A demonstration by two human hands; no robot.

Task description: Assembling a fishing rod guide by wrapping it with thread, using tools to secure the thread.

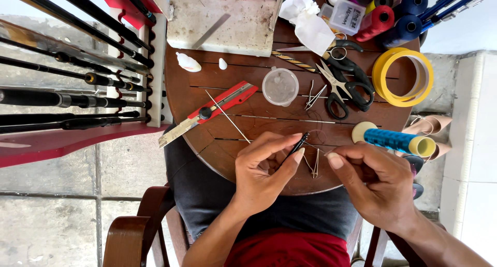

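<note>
1. Thin black rod tip [299, 144], lower centre of frame, over the near edge of the round brown slatted wooden table [248, 99]; pinched between thumb and fingers of the left hand [264, 168].
2. Right hand [374, 179], lower right, fingers curled with thumb and forefinger pressed together; what they nip is too fine to tell.
3. Small metal thread snips [314, 164] lie on the table between the two hands.
4. Blue thread spool with yellow ends [396, 141] lies just right of the hands, near the table edge.
5. Black-handled scissors [344, 88] centre right; clear round plastic lid [280, 86] at centre.
6. Red utility knife [209, 112] left of centre, blade towards lower left.
7. Yellow tape roll [384, 65] upper right.
8. Dark fishing rods on a red-and-white rack [77, 80] along the left of frame.
</note>
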